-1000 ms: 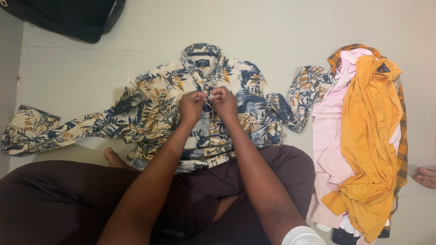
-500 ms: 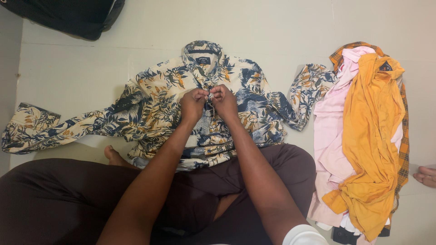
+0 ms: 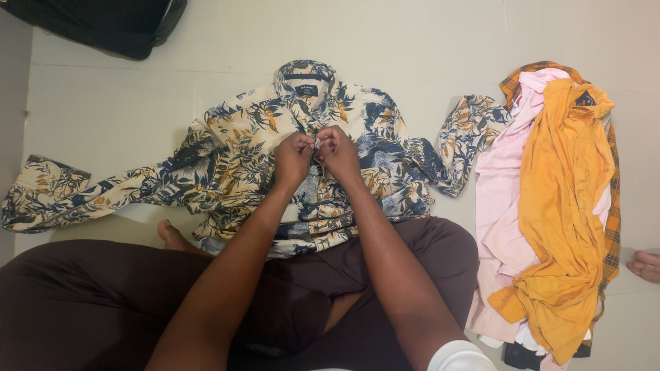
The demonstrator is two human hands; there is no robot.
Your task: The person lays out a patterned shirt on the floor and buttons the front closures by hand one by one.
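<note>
A cream shirt with a blue and orange leaf print lies flat on the floor in front of me, collar away from me and sleeves spread out to both sides. My left hand and my right hand meet at the shirt's front opening, below the collar. Both pinch the edges of the placket together at a small white button. The shirt's lower hem rests over my crossed legs in dark brown trousers.
A pile of clothes lies at the right: an orange garment on top of a pink one and a plaid one. A dark bag sits at the top left. Another person's toes show at the right edge.
</note>
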